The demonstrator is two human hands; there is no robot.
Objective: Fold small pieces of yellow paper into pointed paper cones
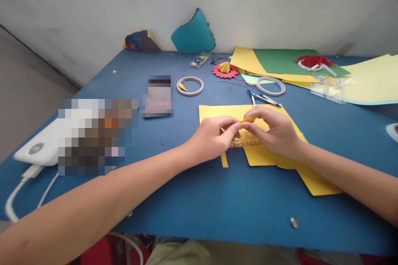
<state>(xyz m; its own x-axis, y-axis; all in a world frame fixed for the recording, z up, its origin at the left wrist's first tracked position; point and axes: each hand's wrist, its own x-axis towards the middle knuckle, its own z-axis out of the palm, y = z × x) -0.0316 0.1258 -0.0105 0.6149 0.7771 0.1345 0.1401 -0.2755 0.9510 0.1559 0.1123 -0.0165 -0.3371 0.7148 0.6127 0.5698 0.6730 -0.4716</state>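
Observation:
Between the fingertips of both hands is a small folded piece of yellow paper point(248, 120). My left hand point(216, 134) pinches its left end, and my right hand point(273, 130) grips the right end with thumb and finger. Below them lies a larger yellow sheet point(217, 110) with an irregular cut outline. A clear ruler point(245, 138) with a round cut-out rests on that sheet, partly hidden by my hands. A narrow yellow paper strip point(224, 160) pokes out under my left hand. Just beyond my right hand lies a blue and white compass point(264, 98).
Two tape rolls point(190, 92) point(270, 85) lie farther back, near a red and yellow paper flower point(225, 69). Green card point(280, 60) and red thread point(317, 62) are at the back right. A white power bank point(37, 145) with a cable is at left.

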